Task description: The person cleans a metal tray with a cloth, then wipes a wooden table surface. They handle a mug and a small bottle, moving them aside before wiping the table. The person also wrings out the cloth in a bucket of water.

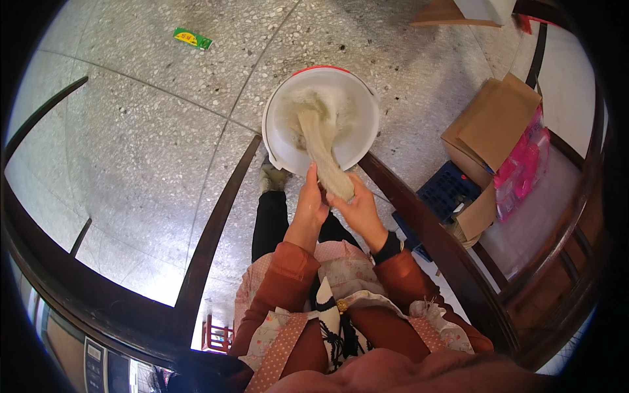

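Note:
A white plastic bucket [275, 113] with a red rim section stands on the floor before me. A length of wet, pale beige cloth [319, 142] runs from the bucket's inside up over its near edge. My right hand [361, 206] grips the cloth's near end, thumb on top. My left hand [312, 201] is against the cloth's left side, just past the near rim, with its fingers partly hidden beneath. The cloth's lower part lies in cloudy, whitish contents inside the bucket.
Dark wooden armrests [221, 216] flank me. At right are a cardboard box [496, 123], pink plastic packaging [526, 162] and a blue plastic crate [447, 189], near a wooden chair. A small green and yellow box [192, 38] lies on the speckled floor at upper left.

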A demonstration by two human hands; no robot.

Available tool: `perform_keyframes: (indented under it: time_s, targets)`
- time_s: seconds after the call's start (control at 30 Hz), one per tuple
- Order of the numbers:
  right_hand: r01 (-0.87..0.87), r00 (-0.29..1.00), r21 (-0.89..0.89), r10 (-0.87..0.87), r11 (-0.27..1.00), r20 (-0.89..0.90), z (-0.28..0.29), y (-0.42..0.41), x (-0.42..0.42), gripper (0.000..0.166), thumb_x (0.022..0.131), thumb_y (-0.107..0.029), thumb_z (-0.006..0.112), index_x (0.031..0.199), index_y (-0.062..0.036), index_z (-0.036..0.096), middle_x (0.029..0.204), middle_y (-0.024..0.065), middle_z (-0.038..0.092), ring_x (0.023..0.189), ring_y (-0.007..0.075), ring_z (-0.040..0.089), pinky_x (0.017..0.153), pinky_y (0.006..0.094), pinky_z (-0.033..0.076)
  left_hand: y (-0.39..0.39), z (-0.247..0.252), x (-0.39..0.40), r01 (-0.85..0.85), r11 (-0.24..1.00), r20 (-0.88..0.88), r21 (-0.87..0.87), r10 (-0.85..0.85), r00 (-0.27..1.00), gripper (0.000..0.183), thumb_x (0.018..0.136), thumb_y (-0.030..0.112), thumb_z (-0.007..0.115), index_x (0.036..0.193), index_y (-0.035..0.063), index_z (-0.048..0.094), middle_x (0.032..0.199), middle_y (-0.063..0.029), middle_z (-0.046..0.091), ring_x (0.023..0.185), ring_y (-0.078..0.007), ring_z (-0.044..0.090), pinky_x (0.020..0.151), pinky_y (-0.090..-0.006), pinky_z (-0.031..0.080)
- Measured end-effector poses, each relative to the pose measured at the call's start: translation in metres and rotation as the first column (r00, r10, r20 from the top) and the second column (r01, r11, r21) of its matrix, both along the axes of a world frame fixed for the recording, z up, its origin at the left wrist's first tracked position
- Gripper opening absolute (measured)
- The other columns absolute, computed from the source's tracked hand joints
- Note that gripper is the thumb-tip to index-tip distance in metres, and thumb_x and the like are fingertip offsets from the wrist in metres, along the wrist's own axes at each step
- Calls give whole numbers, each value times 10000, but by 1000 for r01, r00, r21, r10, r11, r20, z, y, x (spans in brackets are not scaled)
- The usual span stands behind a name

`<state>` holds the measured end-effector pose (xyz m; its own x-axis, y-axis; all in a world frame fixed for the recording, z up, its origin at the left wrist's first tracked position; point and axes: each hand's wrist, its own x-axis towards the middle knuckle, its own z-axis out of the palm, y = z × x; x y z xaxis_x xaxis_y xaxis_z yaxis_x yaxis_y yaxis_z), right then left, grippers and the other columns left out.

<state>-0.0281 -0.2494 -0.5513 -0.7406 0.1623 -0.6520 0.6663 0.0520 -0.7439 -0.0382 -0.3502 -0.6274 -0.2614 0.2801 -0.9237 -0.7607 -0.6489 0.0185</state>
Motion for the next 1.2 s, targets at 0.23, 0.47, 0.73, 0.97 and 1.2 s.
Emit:
perform_keyframes:
  time_s: [0.23, 0.47, 0.73, 0.97, 1.2]
  targets:
    - [-180, 983, -161, 170, 970, -73, 72, 13, 13, 396, 746, -96, 680, 1092, 54, 561, 1068, 95, 554, 995, 166, 544, 862, 287, 425, -6, 8, -24, -44, 997, 149, 63, 34, 988, 552, 870, 447, 599, 1193, 11, 497, 1007, -156, 611, 852, -274, 616, 771, -397, 541]
    - [329, 906, -466, -414, 821, -90, 51, 29, -1, 662, 802, -218, 639, 1349, 29, 361, 1276, 139, 515, 1158, 220, 524, 1006, 366, 399, -14, -10, -9, -50, 981, 49, 186, 42, 998, 356, 882, 102, 542, 1215, -18, 505, 1167, -145, 588, 1027, -258, 601, 872, -381, 511]
    - [699, 683, -587, -623, 408, 381, -81, 16, -13, 651, 913, -482, 521, 1368, -38, 382, 1318, 136, 479, 1161, 281, 507, 978, 379, 427, -7, 32, -21, 32, 985, -290, 172, 20, 957, 509, 915, 89, 492, 1391, 1, 336, 1370, -128, 457, 1244, -260, 464, 1056, -411, 361]
    - [457, 792, -875, -520, 159, 319, -54, 12, -41, 816, 872, -651, 421, 1419, -56, 304, 1346, 177, 449, 1191, 306, 487, 1008, 436, 397, -10, 42, -20, -170, 834, -29, 524, 217, 976, 546, 942, 203, 509, 1413, 18, 302, 1413, -116, 410, 1296, -270, 409, 1064, -417, 351]
    - [519, 813, -718, -529, 464, 245, -67, 37, -43, 417, 863, -121, 625, 1245, -51, 473, 1117, 68, 567, 1027, 167, 568, 877, 304, 485, -16, 41, -24, 324, 935, -468, 146, -224, 855, 683, 861, 284, 652, 1391, 13, 318, 1312, -91, 478, 1184, -201, 477, 999, -349, 388]
